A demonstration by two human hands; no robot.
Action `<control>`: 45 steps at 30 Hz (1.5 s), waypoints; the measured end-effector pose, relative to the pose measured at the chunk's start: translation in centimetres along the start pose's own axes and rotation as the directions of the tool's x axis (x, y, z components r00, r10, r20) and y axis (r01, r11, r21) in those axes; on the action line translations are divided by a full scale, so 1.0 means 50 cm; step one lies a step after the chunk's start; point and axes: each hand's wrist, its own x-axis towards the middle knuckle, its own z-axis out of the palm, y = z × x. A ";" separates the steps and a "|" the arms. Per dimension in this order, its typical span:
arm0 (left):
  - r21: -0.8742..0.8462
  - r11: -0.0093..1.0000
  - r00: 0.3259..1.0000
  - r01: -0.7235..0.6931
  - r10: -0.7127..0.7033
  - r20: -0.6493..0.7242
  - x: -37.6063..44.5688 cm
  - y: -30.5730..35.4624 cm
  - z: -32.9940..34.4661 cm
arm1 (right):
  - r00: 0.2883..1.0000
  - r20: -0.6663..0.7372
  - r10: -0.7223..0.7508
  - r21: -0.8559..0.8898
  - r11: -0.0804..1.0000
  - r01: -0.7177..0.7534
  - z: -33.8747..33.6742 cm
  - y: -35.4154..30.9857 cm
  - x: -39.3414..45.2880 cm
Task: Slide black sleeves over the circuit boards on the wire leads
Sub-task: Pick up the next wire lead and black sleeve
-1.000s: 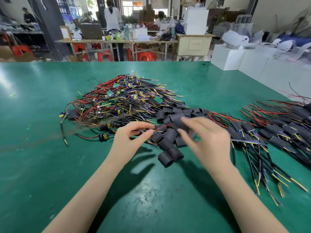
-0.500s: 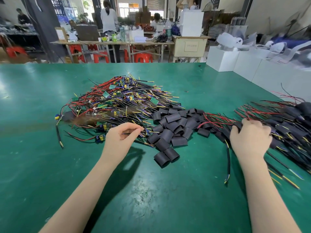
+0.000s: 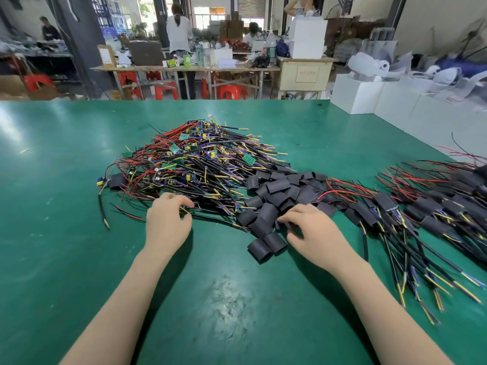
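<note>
A heap of short black sleeves lies near the middle of a green table, just in front of the person. To the left of the sleeves, and touching them, sits a larger tangled pile of wire leads in red, black, yellow and purple, with small green circuit boards showing among them. To the right, a spread of leads already wearing sleeves fans out toward the table's right edge. The person's left hand rests at the near edge of the tangled pile, its thumb and fingers curled and pinching a thin wire there. The right hand lies at the near edge of the sleeve heap with fingers curled among the sleeves; whether it grasps one cannot be told. Two loose sleeves sit just between the hands. Beyond the table stand white boxes on the right, and workbenches with red stools and other people farther back.
</note>
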 end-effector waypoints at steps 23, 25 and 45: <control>-0.073 0.993 0.953 -0.095 0.112 0.282 0.012 -0.037 -0.069 | 0.997 0.035 0.070 0.143 0.987 -0.074 -0.019 0.019 -0.003; -0.246 0.968 0.953 -0.048 0.118 0.279 0.014 -0.037 -0.078 | 0.996 0.033 0.084 0.124 0.988 -0.088 -0.021 0.020 -0.002; -0.748 0.663 0.986 0.028 0.104 0.129 0.010 -0.002 -0.081 | 0.953 -0.302 0.025 0.144 0.989 0.020 -0.035 0.002 0.001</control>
